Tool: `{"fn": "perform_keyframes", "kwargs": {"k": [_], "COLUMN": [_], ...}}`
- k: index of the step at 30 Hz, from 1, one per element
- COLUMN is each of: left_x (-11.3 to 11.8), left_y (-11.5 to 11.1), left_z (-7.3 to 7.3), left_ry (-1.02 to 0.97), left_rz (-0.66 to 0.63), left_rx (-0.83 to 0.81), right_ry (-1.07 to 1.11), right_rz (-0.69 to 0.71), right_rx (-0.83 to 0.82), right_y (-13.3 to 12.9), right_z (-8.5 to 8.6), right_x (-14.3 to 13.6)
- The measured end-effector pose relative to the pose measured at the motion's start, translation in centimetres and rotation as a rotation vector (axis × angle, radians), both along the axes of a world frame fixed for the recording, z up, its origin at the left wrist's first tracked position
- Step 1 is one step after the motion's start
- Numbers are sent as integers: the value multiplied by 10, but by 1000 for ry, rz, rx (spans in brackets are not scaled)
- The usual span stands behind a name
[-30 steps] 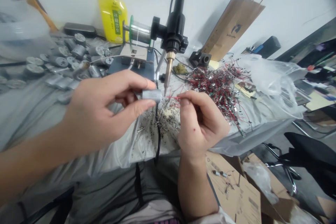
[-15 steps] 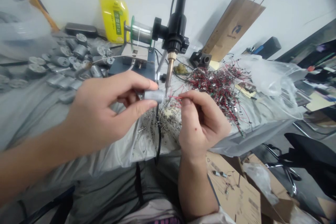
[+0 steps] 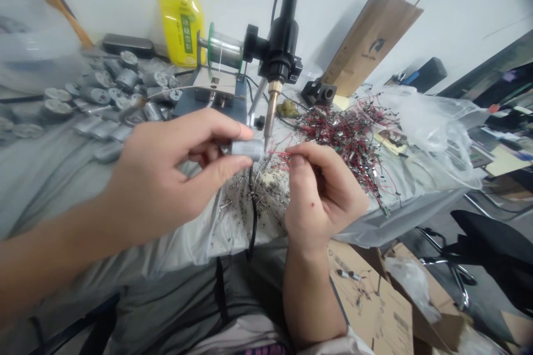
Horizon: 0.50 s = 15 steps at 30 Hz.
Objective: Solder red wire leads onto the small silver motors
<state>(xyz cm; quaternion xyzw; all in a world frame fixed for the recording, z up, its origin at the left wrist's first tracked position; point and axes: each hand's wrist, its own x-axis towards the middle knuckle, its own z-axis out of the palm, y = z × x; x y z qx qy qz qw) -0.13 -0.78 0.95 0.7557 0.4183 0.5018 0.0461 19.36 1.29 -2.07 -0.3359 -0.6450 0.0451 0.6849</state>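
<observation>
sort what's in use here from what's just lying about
In use: left hand pinching small motor; right hand pinching red wire; soldering iron; solder spool.
Lying about: motor pile; wire heap; yellow bottle; paper bag.

Small silver cylindrical motor (image 3: pixel 247 149) lies level beneath the iron tip; thin red wire (image 3: pixel 278 153) touches its end.

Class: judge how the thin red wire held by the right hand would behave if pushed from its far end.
The red wire looks very thin, so it would probably bend rather than push. It seems light: the right hand pinches it with fingertips alone. Loose, it would likely tangle, like the wire pile.
</observation>
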Motion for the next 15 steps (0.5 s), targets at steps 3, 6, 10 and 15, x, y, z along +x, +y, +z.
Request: {"fn": "perform_keyframes", "kwargs": {"k": [3, 6, 10, 15], "left_x": [-1, -1, -1, -1], "left_y": [0, 0, 0, 0], "left_z": [0, 1, 0, -2], "left_ry": [2, 4, 12, -10], "left_rz": [2, 6, 26, 34], "left_rx": [12, 16, 17, 19], "right_ry": [-11, -26, -36, -41], "right_rz": [3, 0, -9, -17], "right_rx": [-4, -14, -24, -16], "right_y": [0, -1, -2, -1], "right_z": [0, 0, 0, 0], "right_x": [1, 3, 3, 4]}}
